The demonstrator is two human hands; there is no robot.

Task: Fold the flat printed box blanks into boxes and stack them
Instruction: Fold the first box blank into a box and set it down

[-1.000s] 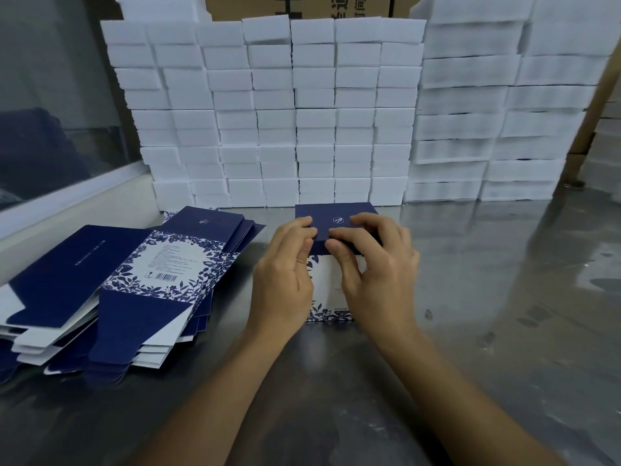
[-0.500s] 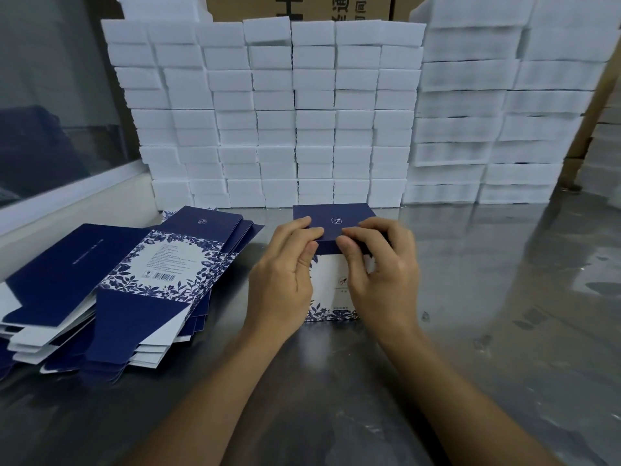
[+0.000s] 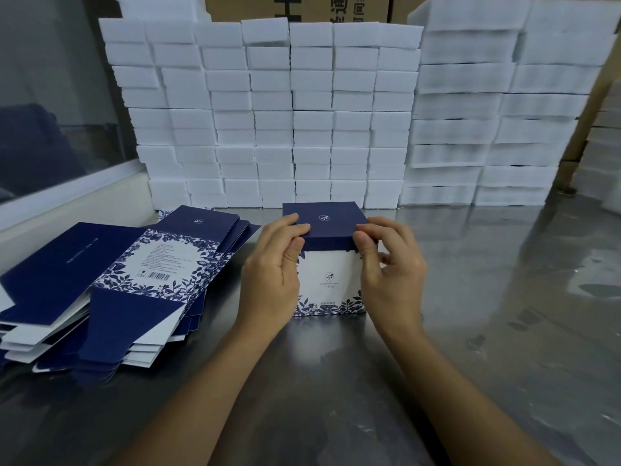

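Pinching the navy lid flap of the upright blue-and-white printed cardboard box (image 3: 331, 280) w/ left hand (image 3: 274, 274) & right hand (image 3: 391, 274), you brace it mid-counter (image 3: 470, 331), prob. to tuck it; flat navy blanks (image 3: 111, 287) wait leftward.

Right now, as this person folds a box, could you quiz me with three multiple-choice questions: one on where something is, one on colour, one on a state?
1. Where is the pile of flat blanks?
A. left of the hands
B. right of the hands
C. on the white blocks

2. What colour is the top flap of the box?
A. red
B. dark blue
C. green

3. How does the box stand?
A. flat
B. upright on the table
C. lifted

Key: 1 A, the pile lies beside the left hand. 2 B, the flap is navy. 3 B, its base rests on the table between the left hand and the right hand.
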